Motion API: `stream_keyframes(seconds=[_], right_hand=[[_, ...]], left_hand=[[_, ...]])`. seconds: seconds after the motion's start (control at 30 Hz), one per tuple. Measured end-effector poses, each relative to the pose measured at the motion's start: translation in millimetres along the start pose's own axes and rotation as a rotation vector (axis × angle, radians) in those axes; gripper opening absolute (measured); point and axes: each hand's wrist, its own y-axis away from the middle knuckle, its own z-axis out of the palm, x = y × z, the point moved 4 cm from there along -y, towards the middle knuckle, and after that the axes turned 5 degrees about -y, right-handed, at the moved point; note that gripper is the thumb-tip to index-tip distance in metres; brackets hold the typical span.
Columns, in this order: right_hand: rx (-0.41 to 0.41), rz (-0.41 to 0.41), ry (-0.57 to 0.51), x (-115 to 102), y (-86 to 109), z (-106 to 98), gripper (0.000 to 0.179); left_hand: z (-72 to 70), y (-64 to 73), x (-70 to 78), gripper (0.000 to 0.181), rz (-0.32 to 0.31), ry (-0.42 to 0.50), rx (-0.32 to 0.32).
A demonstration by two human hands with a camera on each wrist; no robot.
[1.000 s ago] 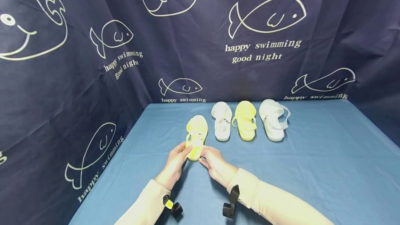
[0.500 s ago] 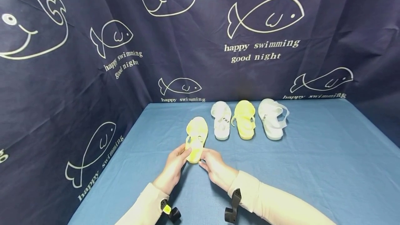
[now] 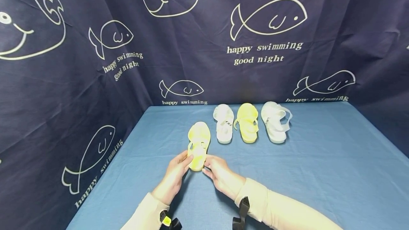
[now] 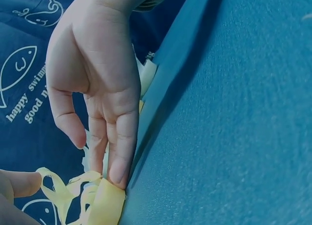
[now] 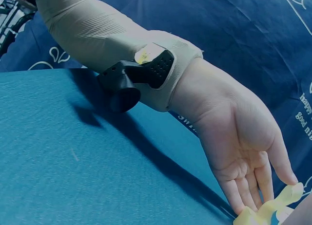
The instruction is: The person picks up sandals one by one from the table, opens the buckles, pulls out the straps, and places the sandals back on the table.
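Note:
A pale yellow sandal points toe-away on the blue-covered table, left of middle. My left hand holds its left side near the heel, thumb over the upper edge. In the right wrist view the left thumb meets a strap, with the other fingers along the sole's side. My right hand is at the right side of the heel. The left wrist view shows its straight fingers touching the heel, the thumb standing off.
Toward the back right stand a white sandal, a second yellow sandal and another white sandal, side by side with toes to the wall. A dark curtain with fish drawings hangs at the back and left.
Both hands have moved a little toward me with the yellow sandal, away from the row. The three sandals in the row keep their places as the head view shifts slightly.

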Motion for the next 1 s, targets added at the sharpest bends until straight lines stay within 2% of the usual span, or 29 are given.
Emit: stream_keyframes(seconds=[0.37, 0.53, 0.67, 0.8, 0.9, 1.0], right_hand=[[0.001, -0.017, 0.005, 2, 5.8, -1, 0.056], [0.033, -0.029, 0.011, 3, 2.2, -6, 0.048], [0.075, -0.058, 0.026, 3, -2.7, -10, 0.039], [0.093, -0.080, 0.028, 3, -6.6, -11, 0.038], [0.093, -0.082, 0.039, 2, -7.9, -12, 0.041], [0.095, -0.093, 0.052, 2, -9.0, -12, 0.042]], left_hand=[[-1.0, 4.7, 3.5, 0.058, 0.005, -0.002, -0.038], [-3.8, -0.8, 7.8, 0.054, -0.029, -0.040, -0.044], [-7.3, -9.4, 14.7, 0.057, -0.040, -0.065, -0.037], [-10.8, -22.3, 21.7, 0.057, -0.023, -0.086, -0.030], [-11.2, -35.2, 25.7, 0.055, 0.001, -0.105, -0.065], [-10.7, -49.1, 30.8, 0.054, 0.037, -0.180, -0.112]])
